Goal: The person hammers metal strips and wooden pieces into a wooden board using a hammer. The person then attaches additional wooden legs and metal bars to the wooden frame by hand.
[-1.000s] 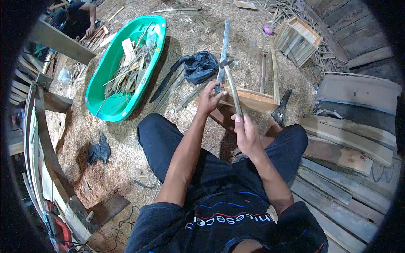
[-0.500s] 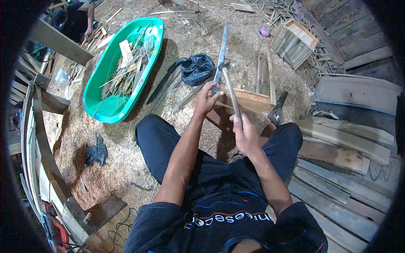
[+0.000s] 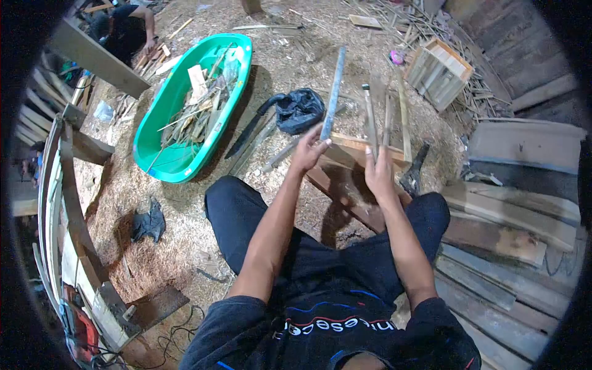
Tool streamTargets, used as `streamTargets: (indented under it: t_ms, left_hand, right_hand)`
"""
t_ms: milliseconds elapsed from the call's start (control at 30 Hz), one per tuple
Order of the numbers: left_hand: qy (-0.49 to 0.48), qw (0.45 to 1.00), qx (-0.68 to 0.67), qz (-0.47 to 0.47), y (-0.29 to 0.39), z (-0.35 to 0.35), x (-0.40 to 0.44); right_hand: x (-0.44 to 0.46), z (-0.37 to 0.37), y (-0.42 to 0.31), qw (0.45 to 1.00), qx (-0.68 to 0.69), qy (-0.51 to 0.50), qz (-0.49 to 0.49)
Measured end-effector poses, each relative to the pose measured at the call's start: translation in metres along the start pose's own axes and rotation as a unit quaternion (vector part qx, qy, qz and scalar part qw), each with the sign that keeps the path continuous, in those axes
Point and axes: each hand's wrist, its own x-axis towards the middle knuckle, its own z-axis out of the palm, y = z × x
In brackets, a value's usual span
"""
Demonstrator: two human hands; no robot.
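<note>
My left hand [image 3: 310, 152] is closed around the lower end of a long, narrow grey-blue bar [image 3: 336, 86], which points away from me. To its right, my right hand [image 3: 379, 172] grips the pale handle of a hammer [image 3: 370, 117]. The hammer's small dark head is at the far end, apart from the bar. Beneath and between both hands lies a wooden board [image 3: 354, 147] with a light edge, and a reddish-brown plank [image 3: 345, 194] runs nearer my knees.
A green tub [image 3: 142, 132] of wood scraps stands left, beside a black plastic bag [image 3: 300, 111]. A slatted wooden box [image 3: 438, 74] sits at the far right. Stacked planks [image 3: 512, 213] line the right side. Another person [image 3: 132, 31] works at the upper left. Shavings cover the floor.
My right hand has swung the hammer up and right, away from the bar. The bar has shifted slightly right in view, along with the whole scene.
</note>
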Motion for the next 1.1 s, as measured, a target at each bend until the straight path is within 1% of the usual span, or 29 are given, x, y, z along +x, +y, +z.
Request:
streamTargets:
  t_ms: [33, 67, 167, 200, 233, 300, 333, 400, 433, 467, 500, 600, 633, 700, 733, 767, 833, 867, 900, 933, 967, 1000, 1033, 1067, 1100]
  left_hand:
    - [0.013, 1.000, -0.003, -0.014, -0.001, 0.002, 0.000]
    - [-0.003, 0.998, 0.020, -0.064, -0.001, -0.001, 0.001]
    - [0.007, 0.999, 0.035, -0.031, -0.007, -0.004, -0.001]
    - [0.002, 1.000, 0.001, -0.026, -0.005, -0.002, -0.001]
    - [0.007, 0.999, 0.000, -0.040, -0.001, -0.001, -0.002]
    - [0.000, 0.993, -0.041, -0.107, 0.008, -0.003, 0.002]
    - [-0.007, 0.993, -0.040, -0.110, 0.013, -0.002, -0.002]
    - [-0.026, 0.994, -0.034, -0.104, 0.027, -0.007, 0.005]
    - [-0.044, 0.990, -0.038, -0.126, 0.035, -0.008, 0.008]
    - [-0.053, 0.989, -0.042, -0.135, 0.038, -0.010, 0.007]
    - [-0.065, 0.986, -0.047, -0.143, 0.051, -0.008, 0.010]
    - [-0.098, 0.991, 0.023, -0.089, 0.047, -0.010, 0.014]
    - [-0.100, 0.993, -0.022, -0.062, 0.030, -0.013, 0.013]
    - [-0.088, 0.995, 0.029, -0.044, 0.014, -0.019, 0.008]
    - [-0.092, 0.994, 0.046, -0.044, 0.015, -0.021, 0.004]
    - [-0.099, 0.992, 0.062, -0.039, 0.017, -0.020, 0.004]
    - [-0.095, 0.993, 0.065, 0.008, 0.004, -0.019, 0.008]
    - [-0.091, 0.994, 0.065, 0.019, -0.003, -0.020, 0.008]
    - [-0.086, 0.994, 0.064, 0.029, -0.008, -0.020, 0.007]
    - [-0.097, 0.995, 0.013, 0.010, -0.005, -0.018, 0.006]
    - [-0.104, 0.994, -0.009, 0.011, -0.003, -0.017, 0.007]
    - [-0.109, 0.993, -0.033, 0.011, -0.003, -0.018, 0.005]
    - [-0.111, 0.992, -0.057, 0.009, -0.001, -0.016, 0.001]
    - [-0.087, 0.995, -0.029, 0.027, 0.001, -0.014, -0.002]
    - [-0.079, 0.996, -0.037, 0.026, -0.002, -0.012, -0.006]
  right_hand:
    - [0.007, 0.004, 0.007, 0.999, -0.029, -0.003, -0.018]
    - [0.012, 0.012, 0.012, 1.000, -0.030, -0.001, -0.009]
    - [0.021, 0.024, 0.019, 0.994, -0.074, 0.042, -0.070]
    - [0.025, 0.031, 0.021, 0.998, -0.062, 0.005, -0.025]
    - [0.027, 0.036, 0.023, 0.996, -0.085, 0.015, -0.020]
    - [0.030, 0.044, 0.021, 0.991, -0.128, 0.034, -0.007]
    - [0.031, 0.044, 0.020, 0.990, -0.138, 0.030, 0.007]
    - [0.043, 0.044, 0.018, 0.985, -0.137, -0.010, 0.105]
    - [0.048, 0.041, 0.010, 0.978, -0.135, -0.031, 0.157]
    - [0.058, 0.037, 0.008, 0.969, -0.092, -0.072, 0.219]
    - [0.063, 0.040, 0.013, 0.969, -0.100, -0.064, 0.215]
    - [0.066, 0.048, 0.027, 0.968, -0.117, -0.044, 0.216]
    - [0.060, 0.047, 0.026, 0.971, -0.108, -0.026, 0.214]
    - [0.052, 0.049, 0.021, 0.975, -0.087, 0.015, 0.206]
    - [0.046, 0.058, 0.029, 0.980, -0.078, 0.054, 0.177]
    - [0.040, 0.060, 0.030, 0.981, -0.037, 0.054, 0.183]
    - [0.045, 0.056, 0.029, 0.981, 0.043, 0.070, 0.177]
    - [0.040, 0.051, 0.029, 0.987, 0.049, 0.099, 0.115]
    - [0.035, 0.046, 0.020, 0.984, 0.065, 0.112, 0.123]
    - [0.033, 0.041, 0.002, 0.981, 0.080, 0.126, 0.127]
    - [0.030, 0.038, -0.016, 0.978, 0.095, 0.134, 0.131]
    - [0.027, 0.033, -0.037, 0.948, 0.208, 0.049, 0.234]
    - [0.022, 0.032, -0.043, 0.952, 0.218, 0.024, 0.211]
    - [0.017, 0.031, -0.050, 0.955, 0.229, -0.001, 0.188]
    - [0.013, 0.028, -0.056, 0.952, 0.224, -0.046, 0.204]
